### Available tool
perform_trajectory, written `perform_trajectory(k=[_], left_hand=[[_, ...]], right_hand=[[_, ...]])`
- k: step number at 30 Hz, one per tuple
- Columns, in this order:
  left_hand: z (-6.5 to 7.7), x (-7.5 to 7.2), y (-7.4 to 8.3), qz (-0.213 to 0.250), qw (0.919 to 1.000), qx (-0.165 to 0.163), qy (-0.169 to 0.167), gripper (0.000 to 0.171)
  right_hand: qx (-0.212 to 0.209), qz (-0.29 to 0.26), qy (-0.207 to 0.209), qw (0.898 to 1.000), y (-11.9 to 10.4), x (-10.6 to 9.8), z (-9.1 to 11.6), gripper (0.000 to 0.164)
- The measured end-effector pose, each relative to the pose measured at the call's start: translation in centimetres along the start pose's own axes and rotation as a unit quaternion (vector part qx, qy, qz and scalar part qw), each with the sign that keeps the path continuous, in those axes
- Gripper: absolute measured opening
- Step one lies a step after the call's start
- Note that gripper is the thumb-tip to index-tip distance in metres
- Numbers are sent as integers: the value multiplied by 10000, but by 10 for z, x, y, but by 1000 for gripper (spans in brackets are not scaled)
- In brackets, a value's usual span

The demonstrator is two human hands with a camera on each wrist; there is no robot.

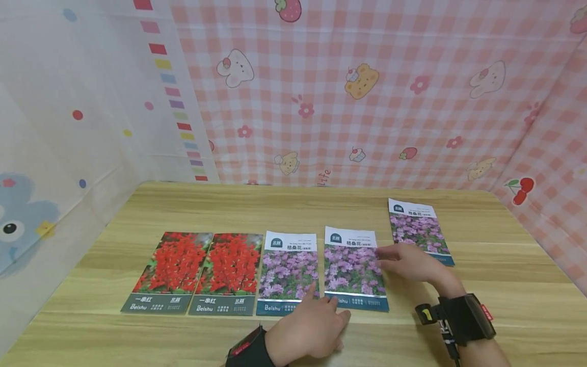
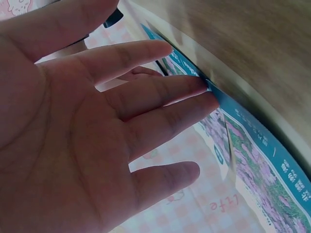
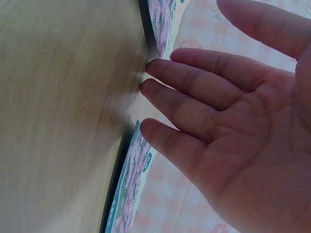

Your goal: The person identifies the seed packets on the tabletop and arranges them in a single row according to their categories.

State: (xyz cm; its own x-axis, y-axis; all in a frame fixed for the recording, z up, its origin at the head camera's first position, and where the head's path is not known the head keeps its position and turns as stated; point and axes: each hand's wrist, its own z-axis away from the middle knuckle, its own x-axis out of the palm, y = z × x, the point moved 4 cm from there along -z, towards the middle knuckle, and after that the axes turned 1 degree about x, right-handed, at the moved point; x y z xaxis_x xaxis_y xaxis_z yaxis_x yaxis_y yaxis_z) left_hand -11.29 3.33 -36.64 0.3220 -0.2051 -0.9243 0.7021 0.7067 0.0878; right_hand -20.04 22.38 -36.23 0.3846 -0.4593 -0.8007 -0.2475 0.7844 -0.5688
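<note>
Two seed packets with purple flowers lie side by side: a left one [image 1: 286,270] and a right one [image 1: 350,267]. My left hand [image 1: 309,326] is at their lower edges, its fingers extended and reaching over the bottom strips; in the left wrist view the palm [image 2: 82,131] is bare. Beside the right packet's right edge is my right hand [image 1: 410,262], with fingertips touching that edge. Its fingers look nearly straight in the right wrist view, and nothing sits in the palm [image 3: 252,141]. A third purple-flower packet [image 1: 417,232] lies behind the right hand, partly covered by it.
Two red-flower seed packets, one at far left [image 1: 171,265] and one beside it [image 1: 229,265], continue the row. All rest on a wood-grain table [image 1: 275,204]. A pink checked cloth [image 1: 344,117] hangs behind the table, with a pale cloth [image 1: 91,148] at the left.
</note>
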Motion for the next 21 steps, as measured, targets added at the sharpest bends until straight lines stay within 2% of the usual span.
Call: perform_trajectory(k=[9, 21], left_hand=[[2, 2, 3, -127, 9998, 115, -26, 50], [2, 2, 5, -69, 9997, 187, -136, 47]], right_hand=[[-83, 170, -18, 9998, -5, 2, -1, 42], [-84, 316, -128, 9994, -9, 6, -1, 43]])
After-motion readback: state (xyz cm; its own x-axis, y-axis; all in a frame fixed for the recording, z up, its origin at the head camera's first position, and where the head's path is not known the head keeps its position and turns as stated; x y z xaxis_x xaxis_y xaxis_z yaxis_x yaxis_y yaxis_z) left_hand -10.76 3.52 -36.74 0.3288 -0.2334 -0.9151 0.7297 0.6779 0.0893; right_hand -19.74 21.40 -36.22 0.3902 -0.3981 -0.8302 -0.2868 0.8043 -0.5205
